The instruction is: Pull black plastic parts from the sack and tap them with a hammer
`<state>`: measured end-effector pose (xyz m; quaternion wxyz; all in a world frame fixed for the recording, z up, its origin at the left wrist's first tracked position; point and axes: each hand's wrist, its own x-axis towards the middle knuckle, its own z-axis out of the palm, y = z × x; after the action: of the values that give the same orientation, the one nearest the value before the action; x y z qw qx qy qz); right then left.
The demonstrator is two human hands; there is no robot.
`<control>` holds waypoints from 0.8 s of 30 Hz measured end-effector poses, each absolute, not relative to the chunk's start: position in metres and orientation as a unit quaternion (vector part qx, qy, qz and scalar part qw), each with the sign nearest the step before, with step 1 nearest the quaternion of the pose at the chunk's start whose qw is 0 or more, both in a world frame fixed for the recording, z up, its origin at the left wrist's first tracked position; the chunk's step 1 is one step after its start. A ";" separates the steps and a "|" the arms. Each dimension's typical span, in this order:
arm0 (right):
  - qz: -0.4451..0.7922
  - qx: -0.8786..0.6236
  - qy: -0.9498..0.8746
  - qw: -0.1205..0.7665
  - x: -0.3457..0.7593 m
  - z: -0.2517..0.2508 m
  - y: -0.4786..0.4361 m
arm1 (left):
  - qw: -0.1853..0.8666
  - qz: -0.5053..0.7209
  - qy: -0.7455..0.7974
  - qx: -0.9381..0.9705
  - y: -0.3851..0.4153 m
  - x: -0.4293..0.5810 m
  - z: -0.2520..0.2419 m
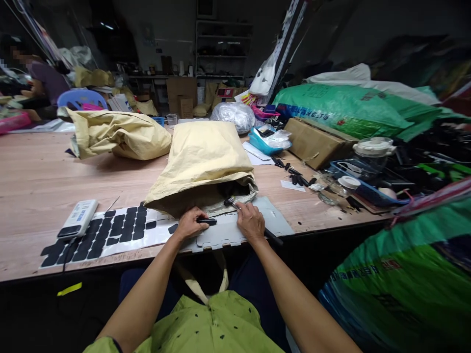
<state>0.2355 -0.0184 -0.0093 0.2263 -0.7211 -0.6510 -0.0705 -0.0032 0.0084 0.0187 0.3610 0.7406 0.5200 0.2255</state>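
My left hand (191, 223) is closed on a small black elongated part (208, 221), whose exact kind I cannot make out. In my right hand (250, 223) is what looks like a small hammer (273, 238), its metal head pointing up and left and its black handle sticking out below the palm. Both hands rest over a grey flat board (221, 235) at the table's front edge. Just beyond them lies a beige sack (209, 152) with its mouth open towards me and dark items inside.
To the left, a sheet of black stickers (125, 225) lies beside a white device (78, 219). A second beige sack (125, 135) is behind. On the right are a blue basket (267, 142), a cardboard box (316, 142), a clear jar (373, 152) and green sacks (342, 105).
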 end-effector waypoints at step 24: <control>-0.085 -0.720 -0.653 0.221 0.235 -0.010 -0.018 | 0.199 0.290 0.493 0.796 0.026 0.051 0.034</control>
<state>0.2353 -0.0179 -0.0097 0.2212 -0.7197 -0.6525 -0.0853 0.0508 0.0256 0.0339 0.1989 0.7959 0.4927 0.2902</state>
